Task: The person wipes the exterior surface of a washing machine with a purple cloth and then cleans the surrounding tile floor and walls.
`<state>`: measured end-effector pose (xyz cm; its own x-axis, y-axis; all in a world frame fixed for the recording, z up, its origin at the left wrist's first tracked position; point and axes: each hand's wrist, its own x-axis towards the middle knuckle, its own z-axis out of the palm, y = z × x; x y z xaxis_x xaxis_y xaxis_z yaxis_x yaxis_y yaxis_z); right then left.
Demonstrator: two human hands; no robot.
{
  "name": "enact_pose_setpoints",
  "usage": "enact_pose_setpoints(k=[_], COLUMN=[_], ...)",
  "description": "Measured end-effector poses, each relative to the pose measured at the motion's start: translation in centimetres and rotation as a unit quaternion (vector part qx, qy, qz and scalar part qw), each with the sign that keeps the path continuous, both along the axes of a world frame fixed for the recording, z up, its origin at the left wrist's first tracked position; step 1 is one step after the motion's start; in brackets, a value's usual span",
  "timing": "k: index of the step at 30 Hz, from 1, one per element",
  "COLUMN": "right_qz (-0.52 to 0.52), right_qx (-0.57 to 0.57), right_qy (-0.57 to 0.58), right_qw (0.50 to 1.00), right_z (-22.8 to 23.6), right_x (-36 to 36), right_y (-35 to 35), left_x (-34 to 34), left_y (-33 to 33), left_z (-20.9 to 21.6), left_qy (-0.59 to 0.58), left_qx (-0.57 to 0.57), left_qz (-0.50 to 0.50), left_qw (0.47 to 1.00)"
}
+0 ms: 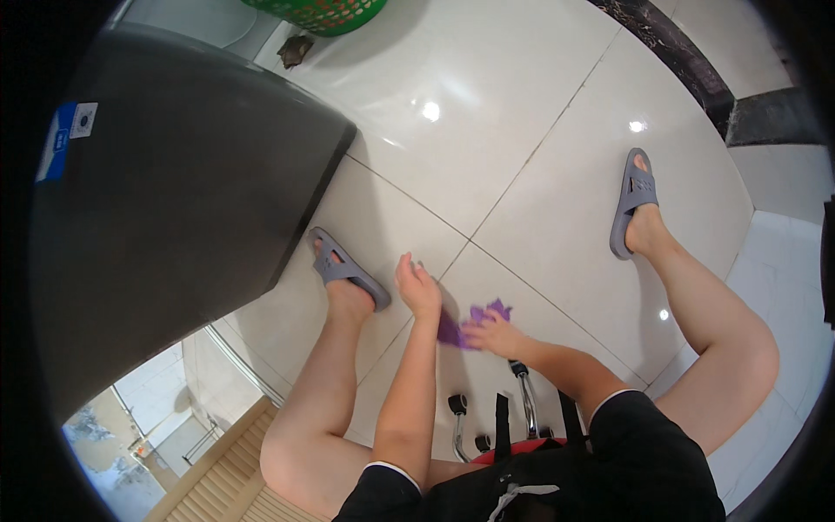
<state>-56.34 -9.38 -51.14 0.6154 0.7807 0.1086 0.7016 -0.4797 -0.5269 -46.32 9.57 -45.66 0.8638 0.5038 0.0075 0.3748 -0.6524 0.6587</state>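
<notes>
A crumpled purple cloth (450,331) is low over the pale tiled floor, between my knees. My right hand (494,334) has its fingers around the cloth, part of which shows beyond the knuckles. My left hand (418,287) is to the left of the cloth and a little farther out. Nothing shows in it, and its fingers are apart and loosely bent. Some of the cloth's left side is behind my left wrist.
A dark grey appliance (191,191) stands at left, beside my slippered foot. A green basket (335,16) is at the far end. Below my hands are chair casters (457,404) on chrome legs. A slatted wooden panel (217,465) is at lower left.
</notes>
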Motion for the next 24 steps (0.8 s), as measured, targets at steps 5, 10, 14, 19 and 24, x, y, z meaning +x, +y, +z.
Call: enact_pose_setpoints(k=[5, 10, 14, 19, 24], right_qz=[-0.012, -0.373, -0.45, -0.221, 0.077], right_qx=[-0.17, -0.067, -0.124, -0.124, -0.05], right_qy=[0.107, -0.009, -0.025, 0.065, 0.04], right_qw=[0.98, 0.925, 0.884, 0.965, 0.995], right_z=[5.8, 5.0, 1.6, -0.7, 1.0], right_x=[6.6, 21.2, 16.3, -4.7, -5.6], right_y=[-2.1, -11.1, -8.3, -1.2, -1.6], left_x=[-2.7, -3.0, -2.5, -2.6, -2.6], left_y=[0.6, -1.1, -1.4, -1.1, -1.0], left_z=[-1.0, -1.1, -0.9, -1.0, -1.6], left_qy=[0.207, 0.271, 0.287, 0.279, 0.281], left_qx=[0.032, 0.118, 0.093, 0.091, 0.091], left_qz=[-0.128, -0.223, -0.219, -0.224, -0.225], left_qw=[0.969, 0.929, 0.928, 0.929, 0.928])
